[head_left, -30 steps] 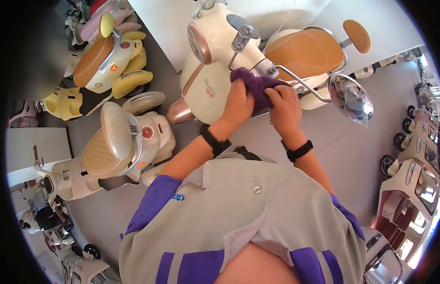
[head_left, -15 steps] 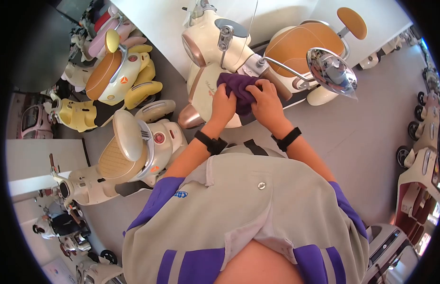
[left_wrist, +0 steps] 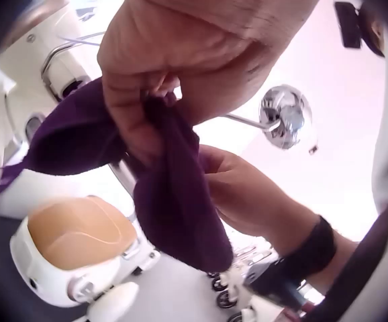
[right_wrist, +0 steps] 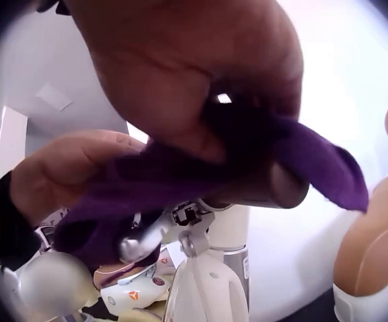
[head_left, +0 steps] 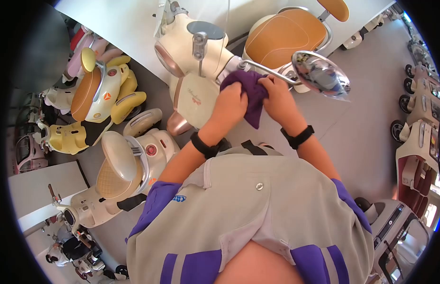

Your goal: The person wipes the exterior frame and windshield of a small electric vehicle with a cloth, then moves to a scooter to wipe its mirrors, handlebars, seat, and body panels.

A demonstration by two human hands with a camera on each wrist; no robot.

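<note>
Both hands hold a purple cloth (head_left: 249, 97) against the handlebar of a cream scooter (head_left: 196, 52) with an orange seat (head_left: 281, 35). My left hand (head_left: 231, 105) grips the cloth's left part, and a fold hangs below it (left_wrist: 177, 208). My right hand (head_left: 278, 98) grips the right part, just under the chrome mirror (head_left: 320, 74). In the right wrist view the cloth (right_wrist: 180, 181) wraps the brown handlebar grip (right_wrist: 278, 184), with the right hand (right_wrist: 194, 74) over it and the left hand (right_wrist: 66, 174) beside it.
A yellow scooter (head_left: 106, 94) and another cream scooter (head_left: 130, 161) stand close on the left. More small vehicles (head_left: 419, 142) line the right edge. Grey floor (head_left: 362, 123) lies to the right of the scooter, with a white wall (head_left: 130, 28) behind it.
Both hands have kept their hold on the cloth at the handlebar. They sit slightly higher and nearer the mirror stem, and a fold of cloth now hangs lower between them.
</note>
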